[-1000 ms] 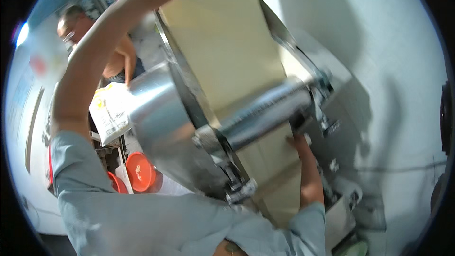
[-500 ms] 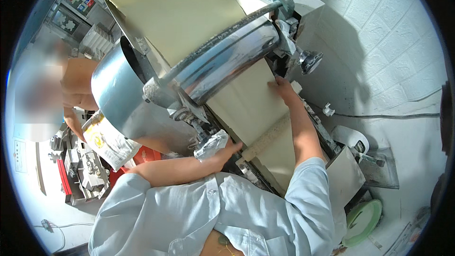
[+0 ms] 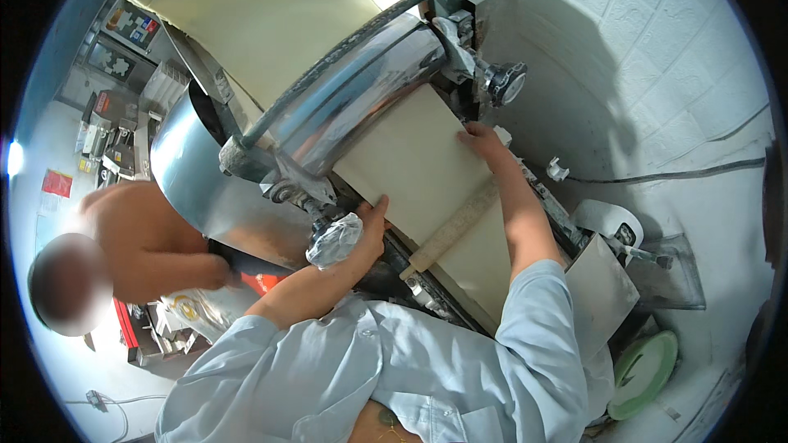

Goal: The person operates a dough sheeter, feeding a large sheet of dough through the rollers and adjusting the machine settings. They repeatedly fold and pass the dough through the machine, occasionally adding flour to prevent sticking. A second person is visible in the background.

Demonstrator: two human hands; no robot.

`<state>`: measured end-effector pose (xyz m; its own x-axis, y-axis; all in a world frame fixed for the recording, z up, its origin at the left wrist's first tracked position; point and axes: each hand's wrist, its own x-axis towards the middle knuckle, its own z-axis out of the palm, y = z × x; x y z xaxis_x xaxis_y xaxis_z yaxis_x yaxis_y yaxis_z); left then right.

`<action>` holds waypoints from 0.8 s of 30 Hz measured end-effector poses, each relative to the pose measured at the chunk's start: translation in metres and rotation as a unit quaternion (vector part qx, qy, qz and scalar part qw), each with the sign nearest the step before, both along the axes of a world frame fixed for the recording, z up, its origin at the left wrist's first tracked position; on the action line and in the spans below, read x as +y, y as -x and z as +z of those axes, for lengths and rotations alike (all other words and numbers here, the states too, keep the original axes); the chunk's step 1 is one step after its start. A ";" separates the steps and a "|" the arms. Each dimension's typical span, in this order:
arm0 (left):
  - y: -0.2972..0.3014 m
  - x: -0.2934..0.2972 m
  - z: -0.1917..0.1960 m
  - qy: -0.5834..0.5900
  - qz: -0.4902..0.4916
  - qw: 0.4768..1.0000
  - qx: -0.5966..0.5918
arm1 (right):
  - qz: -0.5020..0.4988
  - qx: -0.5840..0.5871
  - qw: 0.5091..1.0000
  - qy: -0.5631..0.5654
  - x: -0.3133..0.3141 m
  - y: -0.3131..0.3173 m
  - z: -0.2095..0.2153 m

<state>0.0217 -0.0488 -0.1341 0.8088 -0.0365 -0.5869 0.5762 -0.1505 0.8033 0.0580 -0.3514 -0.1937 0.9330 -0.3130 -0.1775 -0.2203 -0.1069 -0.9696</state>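
Note:
A smooth cream-coloured sheet, apparently dough (image 3: 410, 160), slopes down from a shiny metal roller (image 3: 361, 86) on a rolling machine. My left hand (image 3: 371, 234) is at the sheet's left edge, one digit stretched upward and the rest partly hidden, beside a knob wrapped in clear plastic (image 3: 335, 242). At the right edge, my right hand (image 3: 486, 146) rests with its fingertips on the sheet; its fingers look apart, not wrapped round anything. A pale, floury roller (image 3: 455, 228) lies across the sheet below both hands. More of the sheet (image 3: 246, 16) covers the machine's upper slope.
A big steel drum (image 3: 185, 160) stands to the left. Beside it another person (image 3: 156, 238) bends over near a white sack (image 3: 197, 312). A second knob (image 3: 505, 84) juts out at right. A green basin (image 3: 644, 377) sits low right, and a cable (image 3: 657, 178) runs along the white wall.
My left hand has moved up from beside the lower roller to the sheet's edge. My right hand stays at the right edge. The other person has bent down, and the view has shifted slightly.

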 end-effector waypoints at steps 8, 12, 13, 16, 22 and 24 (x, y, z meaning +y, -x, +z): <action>0.003 0.005 0.002 -0.017 -0.012 0.998 0.051 | 0.046 0.043 0.991 0.116 -0.020 0.005 -0.002; 0.013 0.004 0.014 0.001 -0.028 0.999 0.018 | 0.044 0.009 0.997 0.062 -0.026 0.017 -0.005; 0.009 0.004 0.013 -0.002 -0.019 1.000 0.008 | 0.025 -0.016 0.998 0.054 -0.022 0.013 -0.006; -0.001 0.008 0.006 -0.009 -0.001 1.000 -0.003 | -0.020 -0.064 0.998 0.000 -0.004 -0.002 -0.002; 0.009 0.017 -0.007 -0.015 -0.037 0.998 0.055 | 0.026 -0.001 0.994 0.106 -0.021 0.005 -0.008; 0.010 0.013 -0.005 -0.019 -0.062 0.995 0.076 | 0.028 -0.004 0.992 0.119 -0.028 0.008 -0.020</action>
